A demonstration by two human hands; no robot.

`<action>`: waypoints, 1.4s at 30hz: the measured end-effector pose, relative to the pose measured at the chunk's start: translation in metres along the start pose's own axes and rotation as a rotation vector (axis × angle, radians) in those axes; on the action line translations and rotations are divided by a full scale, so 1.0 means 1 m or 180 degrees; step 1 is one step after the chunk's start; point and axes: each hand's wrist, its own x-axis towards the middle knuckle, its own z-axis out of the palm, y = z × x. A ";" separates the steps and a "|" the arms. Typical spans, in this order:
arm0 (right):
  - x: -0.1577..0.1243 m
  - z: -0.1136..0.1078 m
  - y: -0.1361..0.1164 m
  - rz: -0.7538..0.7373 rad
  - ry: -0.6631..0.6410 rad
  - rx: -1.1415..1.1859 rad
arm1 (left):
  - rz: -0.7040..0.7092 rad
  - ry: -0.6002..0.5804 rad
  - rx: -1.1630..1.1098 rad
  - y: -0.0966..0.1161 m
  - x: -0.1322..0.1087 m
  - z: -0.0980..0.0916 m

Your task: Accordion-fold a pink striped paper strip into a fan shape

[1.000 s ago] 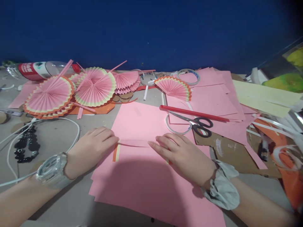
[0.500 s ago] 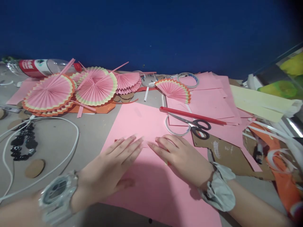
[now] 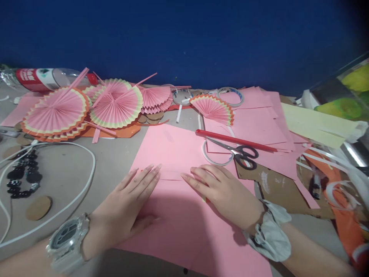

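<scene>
A large pink paper sheet lies before me, with a narrow pink strip flat across its middle. My left hand rests palm down at the strip's left end, its fingers stretched out. At the right end, my right hand lies flat with its fingers extended. Bits of red and yellow edging peek out beside both hands; what lies under the palms is hidden. Just beyond my right hand are black-handled scissors, a red stick-like pen or rod and a roll of tape.
Pleated paper fans stand at the back left near a plastic bottle. A white cable loops around a black bead bracelet and a cardboard disc. Pink sheets and cardboard lie to the right, below a blue wall.
My left hand has slid left along the strip, uncovering more of its middle. My right hand stays nearly in place. The view has shifted slightly.
</scene>
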 end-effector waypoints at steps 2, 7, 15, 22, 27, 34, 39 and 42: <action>0.000 0.000 0.000 0.0001 0.0016 -0.0015 | -0.0093 0.0031 0.0065 0.000 0.000 -0.002; 0.000 0.001 0.001 0.0022 0.0025 -0.0034 | -0.0329 0.0233 0.0210 0.012 0.004 -0.014; 0.001 0.000 0.000 0.0017 -0.0034 -0.0061 | 0.0112 -0.0008 -0.0179 0.027 0.036 -0.006; 0.002 -0.003 0.000 -0.0001 0.0064 -0.0064 | 0.0171 -0.0145 -0.0482 0.017 0.030 -0.001; 0.002 -0.002 0.001 -0.0007 0.0084 0.0010 | 0.0150 -0.0129 -0.0504 0.016 0.025 0.000; -0.001 -0.001 0.002 0.0026 -0.0005 0.0056 | 0.0076 -0.0134 -0.0524 0.015 0.023 -0.002; -0.001 -0.001 0.002 0.0048 -0.0017 0.0071 | -0.0006 -0.0051 -0.0281 0.010 0.014 -0.001; 0.000 -0.001 0.002 0.0049 -0.0011 0.0089 | 0.0000 -0.0035 -0.0158 0.005 0.007 -0.001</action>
